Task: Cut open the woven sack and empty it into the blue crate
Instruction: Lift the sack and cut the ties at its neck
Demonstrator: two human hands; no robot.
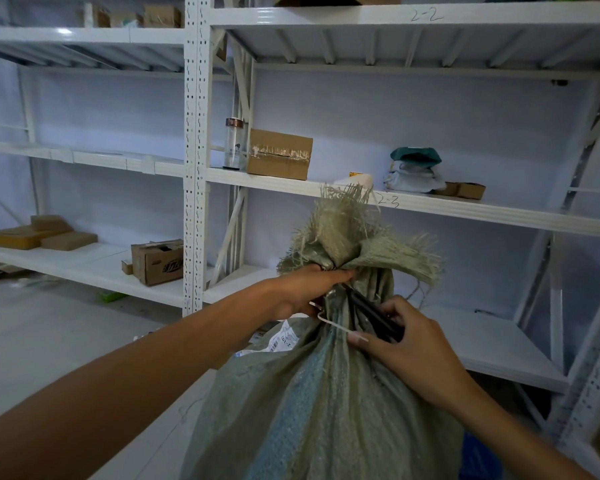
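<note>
Sack (326,403) held upright before shelves, neck bunched in left hand (300,292), fingers clenched. Right hand (409,348) closed on dark cutter (374,315) at white tie (333,323). Blade best kept angled off left fingers; only tie cut. Crate (478,459) barely glimpsed lower right.

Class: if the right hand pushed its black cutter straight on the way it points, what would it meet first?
Probably the white tie round the woven sack neck, just below the left hand; depth unclear.
</note>
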